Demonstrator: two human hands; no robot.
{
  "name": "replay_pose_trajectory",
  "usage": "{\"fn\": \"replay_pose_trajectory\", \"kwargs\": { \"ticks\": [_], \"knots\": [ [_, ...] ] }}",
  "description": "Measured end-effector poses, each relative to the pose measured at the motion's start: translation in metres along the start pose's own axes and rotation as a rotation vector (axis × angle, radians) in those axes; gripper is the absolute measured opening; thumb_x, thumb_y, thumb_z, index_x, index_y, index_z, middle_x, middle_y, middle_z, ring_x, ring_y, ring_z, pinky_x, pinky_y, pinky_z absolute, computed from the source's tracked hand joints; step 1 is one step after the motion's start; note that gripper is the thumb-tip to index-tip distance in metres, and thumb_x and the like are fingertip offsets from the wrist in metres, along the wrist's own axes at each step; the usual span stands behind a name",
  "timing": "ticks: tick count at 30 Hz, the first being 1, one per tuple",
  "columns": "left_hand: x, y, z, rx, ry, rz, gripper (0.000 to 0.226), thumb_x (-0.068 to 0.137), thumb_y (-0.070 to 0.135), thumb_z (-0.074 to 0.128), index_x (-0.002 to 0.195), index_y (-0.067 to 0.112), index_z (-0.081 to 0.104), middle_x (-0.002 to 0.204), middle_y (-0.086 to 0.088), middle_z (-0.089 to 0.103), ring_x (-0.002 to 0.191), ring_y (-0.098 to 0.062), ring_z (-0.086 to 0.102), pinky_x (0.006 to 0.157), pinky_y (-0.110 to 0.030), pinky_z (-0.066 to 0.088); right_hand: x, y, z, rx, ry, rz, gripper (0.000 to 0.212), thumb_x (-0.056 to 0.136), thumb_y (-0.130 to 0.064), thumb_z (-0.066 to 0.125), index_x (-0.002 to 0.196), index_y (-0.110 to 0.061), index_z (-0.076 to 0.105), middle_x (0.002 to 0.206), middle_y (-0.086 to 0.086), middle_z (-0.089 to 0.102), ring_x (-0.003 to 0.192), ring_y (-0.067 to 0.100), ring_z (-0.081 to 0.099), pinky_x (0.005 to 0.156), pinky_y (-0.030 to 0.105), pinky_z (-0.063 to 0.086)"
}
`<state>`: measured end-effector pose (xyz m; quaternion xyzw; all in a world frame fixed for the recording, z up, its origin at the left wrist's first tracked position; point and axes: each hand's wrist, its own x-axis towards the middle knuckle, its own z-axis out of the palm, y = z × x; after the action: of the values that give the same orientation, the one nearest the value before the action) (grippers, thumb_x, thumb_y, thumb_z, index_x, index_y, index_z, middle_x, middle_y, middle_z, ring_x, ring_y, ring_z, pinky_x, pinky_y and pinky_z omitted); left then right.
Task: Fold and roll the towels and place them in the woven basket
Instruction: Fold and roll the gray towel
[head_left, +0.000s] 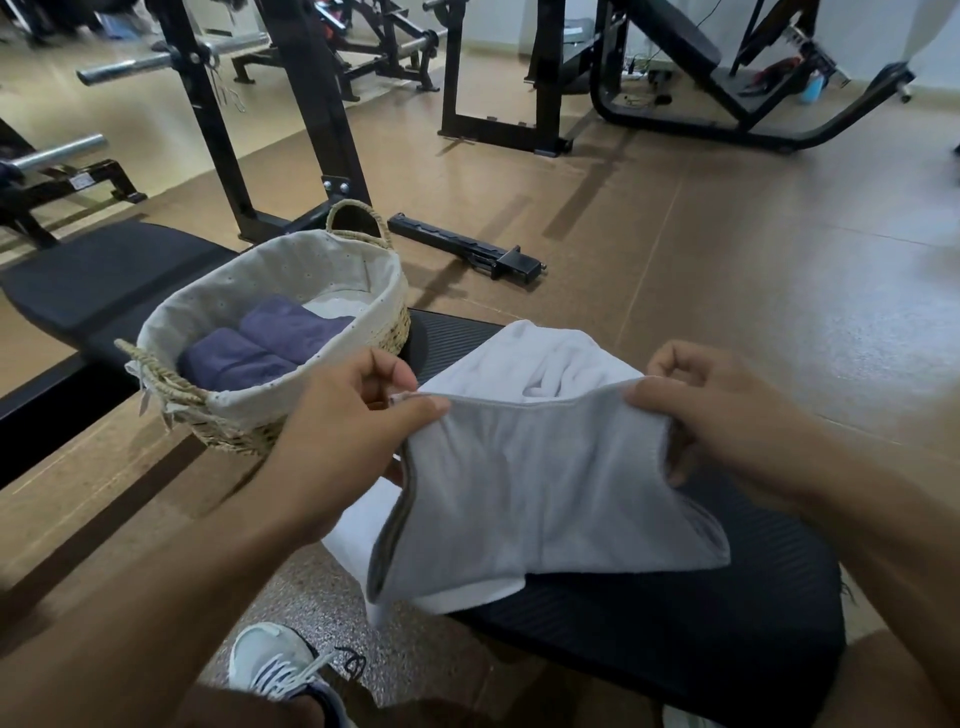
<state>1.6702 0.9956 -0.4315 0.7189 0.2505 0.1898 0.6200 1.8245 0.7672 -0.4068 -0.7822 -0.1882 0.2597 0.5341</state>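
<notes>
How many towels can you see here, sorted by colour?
Purple towels, rolled in the woven basket: 2
Grey towel, held up by the left hand and the right hand: 1
White towels, lying on the bench under the grey one: 1 pile; I cannot tell how many are in it
Total: at least 4

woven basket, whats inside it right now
Inside the woven basket: two rolled purple towels and something white behind them. The basket's floor beneath is covered.

Basket (363, 322) on bench (675, 623), left of towel (545, 478); rolled towels (270, 343) inside.
</notes>
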Motion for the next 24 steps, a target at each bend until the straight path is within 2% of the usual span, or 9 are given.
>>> {"fn": "replay_pose_trajectory", "kwargs": {
  "ticks": [3, 6, 11, 15, 19, 24],
  "knots": [
    [-0.019, 0.006, 0.015, -0.03, -0.018, 0.093, 0.025, 0.08, 0.009, 0.082, 0.085, 0.016, 0.059, 0.063, 0.005, 0.056, 0.056, -0.015, 0.055, 0.043, -0.031, 0.05, -0.023, -0.014, 0.035, 0.002, -0.015, -0.088, 0.019, 0.09, -0.016, 0.071, 0.084, -0.009, 0.054, 0.054, 0.009, 0.063, 0.043, 0.023, 0.06, 0.041, 0.03, 0.052],
    [-0.033, 0.007, 0.028, -0.047, -0.07, 0.135, 0.021, 0.071, 0.021, 0.078, 0.082, 0.026, 0.06, 0.071, 0.003, 0.055, 0.063, -0.017, 0.057, 0.045, -0.035, 0.054, -0.039, -0.018, 0.06, 0.01, -0.068, -0.102, 0.019, 0.091, -0.016, 0.071, 0.093, -0.008, 0.054, 0.068, 0.018, 0.069, 0.045, 0.023, 0.063, 0.043, 0.028, 0.054],
    [-0.044, 0.009, 0.036, -0.037, -0.126, 0.166, 0.024, 0.074, 0.016, 0.073, 0.092, 0.02, 0.06, 0.073, 0.002, 0.056, 0.068, -0.013, 0.059, 0.046, -0.037, 0.057, -0.041, -0.014, 0.073, 0.024, -0.092, -0.067, 0.013, 0.09, -0.012, 0.068, 0.096, -0.01, 0.057, 0.082, 0.022, 0.067, 0.053, 0.028, 0.066, 0.056, 0.047, 0.063],
    [-0.044, 0.012, 0.034, -0.049, -0.141, 0.154, 0.025, 0.078, 0.015, 0.074, 0.097, 0.017, 0.06, 0.073, 0.006, 0.056, 0.07, -0.011, 0.06, 0.048, -0.039, 0.058, -0.042, -0.014, 0.072, 0.024, -0.101, -0.077, 0.01, 0.095, -0.018, 0.064, 0.096, -0.01, 0.058, 0.083, 0.023, 0.066, 0.055, 0.031, 0.066, 0.053, 0.043, 0.062],
    [-0.045, 0.012, 0.034, -0.05, -0.158, 0.148, 0.024, 0.082, 0.01, 0.074, 0.1, 0.019, 0.061, 0.074, 0.006, 0.057, 0.07, -0.01, 0.06, 0.05, -0.037, 0.059, -0.044, -0.016, 0.071, 0.021, -0.128, -0.08, 0.016, 0.099, -0.024, 0.055, 0.096, -0.009, 0.06, 0.074, 0.021, 0.065, 0.058, 0.034, 0.067, 0.052, 0.041, 0.062],
    [-0.045, 0.012, 0.029, -0.005, -0.162, 0.163, 0.031, 0.075, 0.023, 0.074, 0.104, 0.024, 0.062, 0.077, 0.003, 0.06, 0.072, -0.011, 0.062, 0.052, -0.038, 0.059, -0.044, -0.017, 0.067, 0.118, -0.17, -0.062, 0.025, 0.102, -0.008, 0.038, 0.097, -0.007, 0.062, 0.072, 0.011, 0.068, 0.063, 0.032, 0.067, 0.056, 0.045, 0.06]
  ]
}}
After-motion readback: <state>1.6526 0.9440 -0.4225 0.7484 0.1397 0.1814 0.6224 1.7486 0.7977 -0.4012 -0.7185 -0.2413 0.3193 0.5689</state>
